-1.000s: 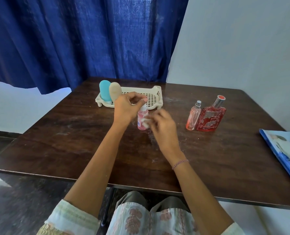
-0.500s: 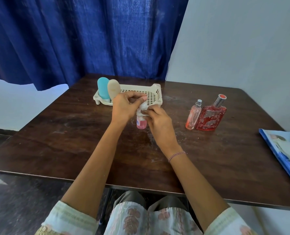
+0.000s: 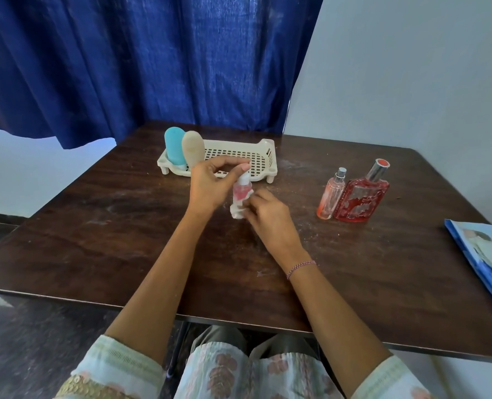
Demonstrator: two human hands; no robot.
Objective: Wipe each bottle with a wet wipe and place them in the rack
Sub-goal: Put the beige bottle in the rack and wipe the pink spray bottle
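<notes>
While the left hand (image 3: 210, 184) pinches the cap of the small pink bottle (image 3: 241, 192), the right hand (image 3: 268, 213) grips the wipe (image 3: 237, 211) around its base. Wiping looks underway above the surface (image 3: 124, 226); next, the bottle goes into the rack (image 3: 239, 155) behind.

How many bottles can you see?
5: blue bottle and beige bottle in the rack, small pink bottle being wiped, thin spray bottle beside red bottle, right.

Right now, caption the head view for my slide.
Left hand steadies pink bottle; right hand rubs wipe around it.
</notes>
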